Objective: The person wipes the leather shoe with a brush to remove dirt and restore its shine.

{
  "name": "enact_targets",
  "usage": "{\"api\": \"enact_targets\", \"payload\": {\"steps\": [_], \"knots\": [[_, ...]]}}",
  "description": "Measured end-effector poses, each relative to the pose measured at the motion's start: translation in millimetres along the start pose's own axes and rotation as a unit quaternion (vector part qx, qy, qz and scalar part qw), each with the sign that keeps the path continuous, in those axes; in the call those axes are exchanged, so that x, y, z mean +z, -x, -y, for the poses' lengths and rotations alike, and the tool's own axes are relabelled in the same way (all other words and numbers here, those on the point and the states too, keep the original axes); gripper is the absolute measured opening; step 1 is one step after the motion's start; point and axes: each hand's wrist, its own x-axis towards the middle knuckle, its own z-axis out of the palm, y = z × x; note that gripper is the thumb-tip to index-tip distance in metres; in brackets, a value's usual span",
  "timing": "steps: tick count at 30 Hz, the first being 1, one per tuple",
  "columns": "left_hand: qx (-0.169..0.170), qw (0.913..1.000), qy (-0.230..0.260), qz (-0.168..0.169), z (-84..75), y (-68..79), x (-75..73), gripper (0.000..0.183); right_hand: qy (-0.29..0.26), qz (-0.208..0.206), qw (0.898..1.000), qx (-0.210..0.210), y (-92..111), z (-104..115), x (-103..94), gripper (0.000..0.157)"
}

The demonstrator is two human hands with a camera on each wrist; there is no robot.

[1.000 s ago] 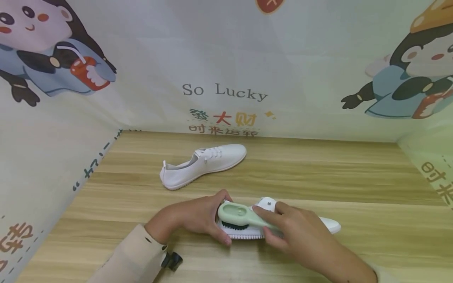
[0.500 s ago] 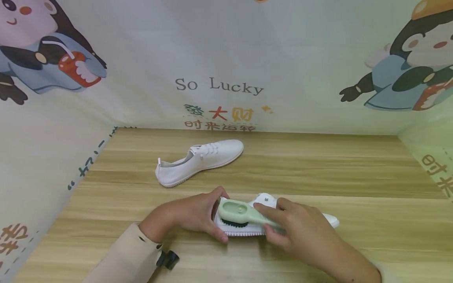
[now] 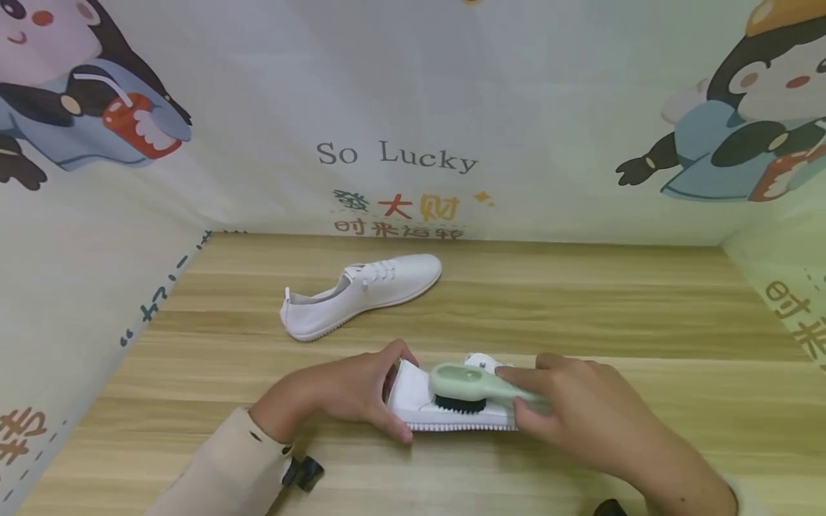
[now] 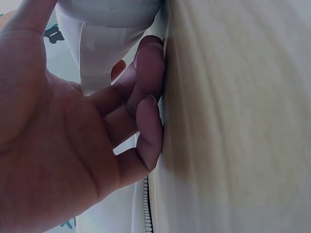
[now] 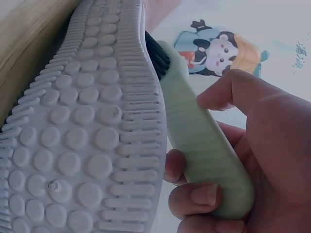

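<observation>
A white lace-up shoe lies on its side at the front of the table, its studded sole facing the person. My left hand grips it by the heel, thumb on the near side; in the left wrist view, the lower fingers lie curled near the tabletop. My right hand holds a pale green shoe brush by its handle. The brush's black bristles rest against the shoe's upper side, just in front of the heel. The toe is hidden behind my right hand.
A second white shoe stands farther back, left of centre, toe to the right. The wood-grain table ends at a printed cloth wall, with cloth sides at left and right.
The brush and my right hand have slid right along the shoe's side, away from the heel. My left hand keeps its grip on the heel. The head view has tilted and shifted slightly.
</observation>
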Motion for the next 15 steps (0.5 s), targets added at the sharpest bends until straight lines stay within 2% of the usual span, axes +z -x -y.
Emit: {"api": "enact_targets", "payload": {"steps": [10, 15], "knots": [[-0.009, 0.9999, 0.01, 0.003, -0.9, 0.8, -1.1, 0.082, -0.009, 0.0, 1.0, -0.015, 0, 7, 6.3, 0.039], [-0.008, 1.0, 0.004, 0.001, -0.2, 0.4, 0.1, 0.084, -0.005, -0.008, 0.999, -0.041, -1, 13, 14.8, 0.039]]}}
